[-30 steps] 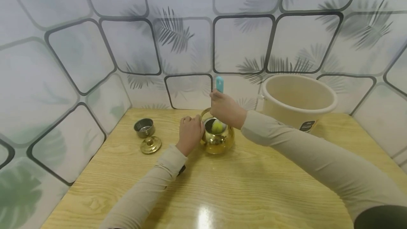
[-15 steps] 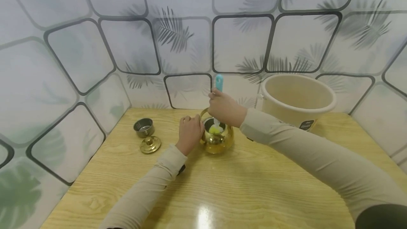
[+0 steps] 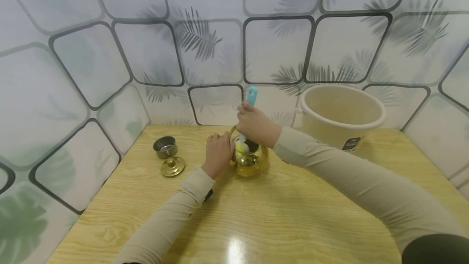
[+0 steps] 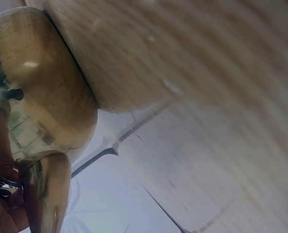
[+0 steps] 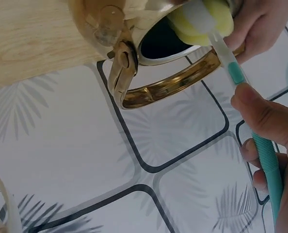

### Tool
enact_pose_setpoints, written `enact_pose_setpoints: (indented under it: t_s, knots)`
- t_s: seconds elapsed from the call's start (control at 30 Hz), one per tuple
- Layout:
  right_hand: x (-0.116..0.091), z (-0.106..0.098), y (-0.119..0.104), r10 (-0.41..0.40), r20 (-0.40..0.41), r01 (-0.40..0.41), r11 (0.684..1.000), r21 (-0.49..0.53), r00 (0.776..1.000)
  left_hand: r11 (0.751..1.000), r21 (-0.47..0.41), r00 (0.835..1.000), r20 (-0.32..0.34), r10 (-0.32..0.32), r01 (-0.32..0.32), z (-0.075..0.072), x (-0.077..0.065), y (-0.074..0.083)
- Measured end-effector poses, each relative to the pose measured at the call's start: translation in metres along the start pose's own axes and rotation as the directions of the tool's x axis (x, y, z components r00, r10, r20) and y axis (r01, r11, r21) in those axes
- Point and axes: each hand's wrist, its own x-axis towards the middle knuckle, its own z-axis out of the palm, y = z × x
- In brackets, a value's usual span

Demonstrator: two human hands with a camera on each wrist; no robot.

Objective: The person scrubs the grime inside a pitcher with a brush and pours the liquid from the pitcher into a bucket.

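A shiny gold kettle [image 3: 250, 167] stands uncovered on the wooden table. My left hand [image 3: 218, 154] grips it at the left side, by the base of its raised handle [image 5: 175, 85]. In the left wrist view, its fingers show close to the spout [image 4: 47, 189]. My right hand [image 3: 259, 127] holds a sponge brush by its teal handle [image 5: 266, 158], thumb along the shaft, above the kettle. The brush's yellow and white sponge head [image 5: 224, 17] sits at the kettle's mouth, on the side near my left hand. The kettle's inside is mostly dark.
Left of the kettle lie its gold knobbed lid [image 3: 172, 167] and a perforated metal strainer basket [image 3: 165, 147]. A large cream bucket [image 3: 340, 135] stands at the back right, behind my right forearm. Patterned walls border the table [image 3: 256, 215] at the back and sides.
The sponge head first dipped slightly into the kettle, then shifted left towards my left hand. My right hand moved a little left with the brush; my left hand stayed in place.
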Motion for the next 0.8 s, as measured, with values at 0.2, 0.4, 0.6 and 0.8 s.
enact_pose_setpoints:
  t_s: [0.2,0.4,0.6,0.8]
  knots:
    - [0.003,0.003,-0.005,-0.027,-0.003,0.027,0.995,-0.094,1.000,1.000,-0.009,1.000,0.013,0.011,-0.011,0.000,-0.001,0.000]
    - [0.002,0.008,-0.005,-0.032,-0.022,0.027,0.981,-0.190,0.999,1.000,-0.024,1.000,0.022,0.009,-0.008,0.001,0.000,-0.001]
    - [-0.004,0.010,-0.001,-0.017,-0.039,0.008,0.975,-0.224,0.999,1.000,-0.019,1.000,-0.006,0.006,-0.006,0.001,-0.001,-0.001]
    - [-0.008,0.003,0.003,-0.016,-0.031,0.008,0.975,-0.221,0.999,1.000,-0.001,0.999,-0.051,0.015,-0.015,-0.001,-0.001,-0.001]
